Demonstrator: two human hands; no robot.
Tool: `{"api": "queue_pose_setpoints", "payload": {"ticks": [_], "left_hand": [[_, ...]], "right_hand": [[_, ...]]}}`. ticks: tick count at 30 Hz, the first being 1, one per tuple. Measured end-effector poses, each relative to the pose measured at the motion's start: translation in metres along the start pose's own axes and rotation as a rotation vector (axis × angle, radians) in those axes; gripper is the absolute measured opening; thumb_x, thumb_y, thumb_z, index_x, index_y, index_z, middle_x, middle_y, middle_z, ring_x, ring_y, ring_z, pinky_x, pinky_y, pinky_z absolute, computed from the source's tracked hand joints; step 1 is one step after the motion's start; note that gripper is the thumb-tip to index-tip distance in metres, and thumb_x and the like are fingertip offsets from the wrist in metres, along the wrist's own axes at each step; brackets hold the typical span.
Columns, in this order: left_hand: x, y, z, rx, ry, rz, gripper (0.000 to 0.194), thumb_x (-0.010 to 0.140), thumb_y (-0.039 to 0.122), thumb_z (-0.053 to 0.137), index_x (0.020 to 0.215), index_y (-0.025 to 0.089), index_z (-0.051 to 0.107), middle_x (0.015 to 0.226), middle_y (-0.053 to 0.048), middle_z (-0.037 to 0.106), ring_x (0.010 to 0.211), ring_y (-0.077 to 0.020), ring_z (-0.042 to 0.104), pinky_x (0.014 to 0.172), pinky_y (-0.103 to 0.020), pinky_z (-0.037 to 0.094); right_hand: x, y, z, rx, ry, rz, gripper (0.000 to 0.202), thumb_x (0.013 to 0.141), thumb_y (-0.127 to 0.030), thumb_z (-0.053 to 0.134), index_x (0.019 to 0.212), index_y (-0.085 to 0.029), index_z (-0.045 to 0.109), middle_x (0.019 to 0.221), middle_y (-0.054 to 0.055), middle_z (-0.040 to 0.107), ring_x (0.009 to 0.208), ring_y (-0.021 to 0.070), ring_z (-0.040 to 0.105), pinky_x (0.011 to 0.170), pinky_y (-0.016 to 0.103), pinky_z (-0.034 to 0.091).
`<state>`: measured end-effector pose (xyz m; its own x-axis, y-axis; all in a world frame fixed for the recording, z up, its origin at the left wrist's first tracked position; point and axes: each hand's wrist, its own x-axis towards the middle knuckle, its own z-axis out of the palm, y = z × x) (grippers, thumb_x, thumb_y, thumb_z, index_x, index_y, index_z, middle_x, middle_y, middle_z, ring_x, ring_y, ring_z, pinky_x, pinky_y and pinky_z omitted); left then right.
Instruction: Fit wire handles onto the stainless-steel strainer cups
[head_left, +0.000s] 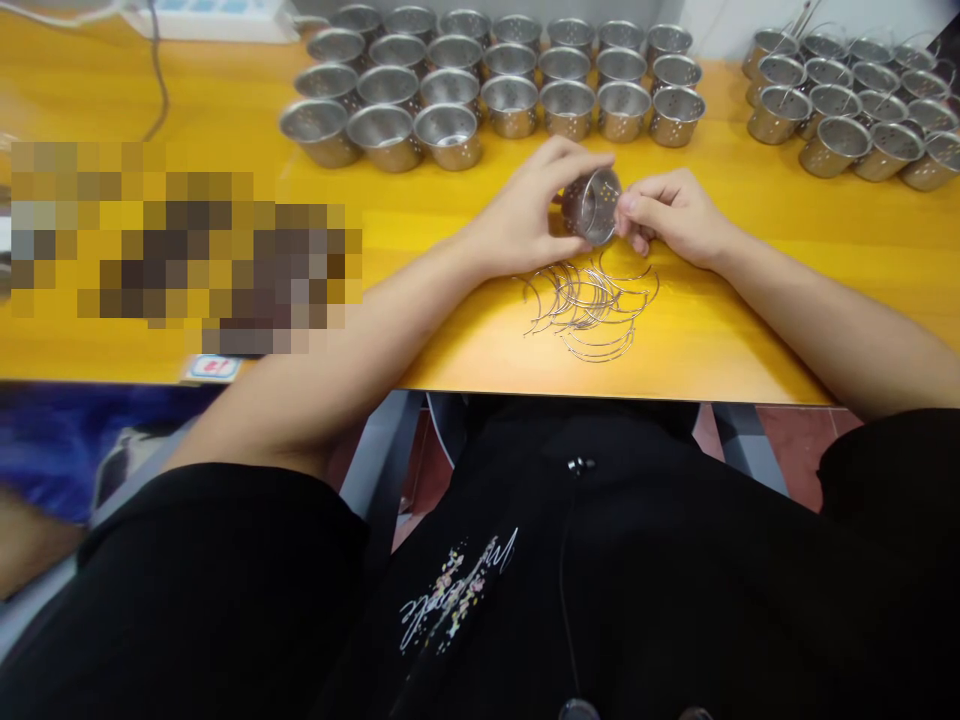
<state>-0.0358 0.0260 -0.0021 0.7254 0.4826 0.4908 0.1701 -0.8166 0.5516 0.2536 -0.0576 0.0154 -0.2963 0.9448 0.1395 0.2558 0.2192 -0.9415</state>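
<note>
My left hand (536, 205) is wrapped round a small perforated metal cup (596, 208), which lies tilted on its side with its mouth toward my right hand. At the rim of that cup, the fingers of my right hand (667, 212) are pinched together; what they hold, if anything, is too small to make out. Just below both hands, a loose pile of thin curved wire handles (589, 305) lies on the yellow table (720, 335).
Rows of perforated metal cups (510, 105) stand at the back. More cups with wire handles (836, 145) are grouped at the back right. A white power strip (214, 20) lies at the back left, with a cable. The left part of the table is pixelated.
</note>
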Motion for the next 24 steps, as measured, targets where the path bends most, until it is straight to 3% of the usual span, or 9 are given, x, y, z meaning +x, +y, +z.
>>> {"api": "queue_pose_setpoints", "payload": {"ticks": [5,10,16,21,24], "left_hand": [[0.002,0.001,0.002,0.019,0.01,0.022,0.107,0.079,0.052,0.099,0.182,0.061,0.073,0.166,-0.005,0.08,0.16,-0.0579,0.07,0.139,-0.091,0.056],[0.003,0.003,0.003,0.017,0.009,0.009,0.107,0.077,0.051,0.1,0.18,0.063,0.075,0.158,-0.006,0.083,0.159,-0.0579,0.069,0.141,-0.089,0.056],[0.003,-0.002,0.006,0.011,0.015,0.015,0.104,0.077,0.052,0.102,0.178,0.061,0.078,0.164,-0.007,0.08,0.159,-0.0588,0.069,0.143,-0.089,0.055],[0.003,-0.005,0.006,0.007,0.006,0.008,0.103,0.077,0.055,0.102,0.178,0.06,0.079,0.168,-0.008,0.077,0.161,-0.0596,0.069,0.142,-0.09,0.056],[0.003,-0.002,0.005,-0.001,-0.009,-0.005,0.103,0.077,0.056,0.1,0.177,0.062,0.078,0.166,-0.006,0.078,0.164,-0.0593,0.068,0.139,-0.089,0.058]], "right_hand": [[0.005,0.003,-0.002,-0.027,-0.046,-0.021,0.08,0.102,-0.103,0.093,0.079,-0.028,0.076,0.073,0.004,0.076,0.066,0.0195,0.06,0.07,0.042,0.062],[0.004,0.0,-0.002,-0.039,-0.053,-0.018,0.084,0.1,-0.106,0.092,0.078,-0.027,0.074,0.074,0.006,0.077,0.062,0.0175,0.061,0.064,0.039,0.06],[0.001,-0.009,-0.004,0.017,-0.041,0.107,0.069,0.093,-0.083,0.115,0.083,-0.027,0.076,0.077,0.005,0.077,0.067,0.0222,0.07,0.064,0.038,0.067],[0.003,-0.01,-0.004,-0.013,-0.088,0.05,0.072,0.101,-0.091,0.105,0.078,-0.028,0.078,0.07,0.005,0.075,0.065,0.0223,0.067,0.064,0.039,0.067],[0.004,-0.009,-0.003,0.001,-0.072,0.07,0.07,0.1,-0.088,0.108,0.078,-0.028,0.078,0.069,0.004,0.075,0.063,0.0218,0.067,0.062,0.039,0.066]]}}
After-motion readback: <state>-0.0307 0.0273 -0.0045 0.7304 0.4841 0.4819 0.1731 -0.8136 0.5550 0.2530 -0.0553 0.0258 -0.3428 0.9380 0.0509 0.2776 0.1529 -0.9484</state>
